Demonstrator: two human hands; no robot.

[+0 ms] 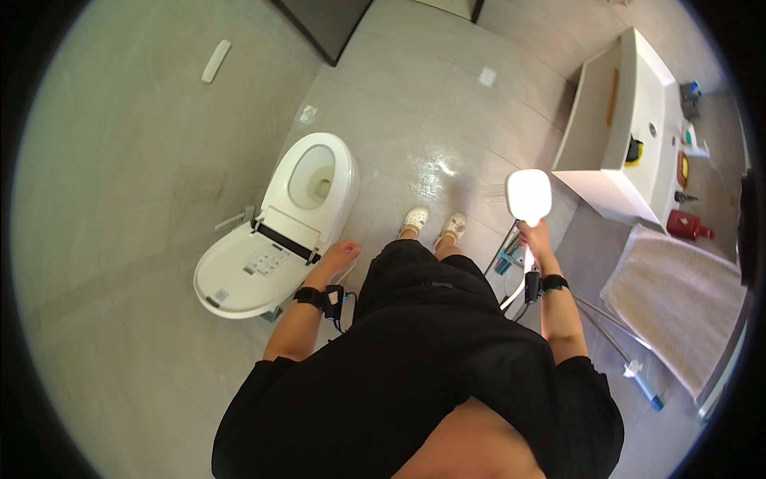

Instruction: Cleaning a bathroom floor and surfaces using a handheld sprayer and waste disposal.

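My right hand (539,239) is wrapped around the handle of a white shower head (529,195), which has a broad rounded face. A white hose (513,299) runs down from its handle beside my forearm. Faint streaks, like thin water jets, show to the left of the head, over shiny wet-looking floor. My left hand (340,255) hangs beside the toilet (349,188) with its fingers curled and nothing visible in them. The toilet's lid (227,267) is raised, and the bowl is uncovered.
A white washbasin cabinet (594,188) stands at the right, with a red pump bottle (688,225) on its edge. Near it hangs a beige towel (678,299). A pole with a blue end (650,395) leans below. Dark door panel (331,24) stands ahead; white clogs (415,218) are on my feet.
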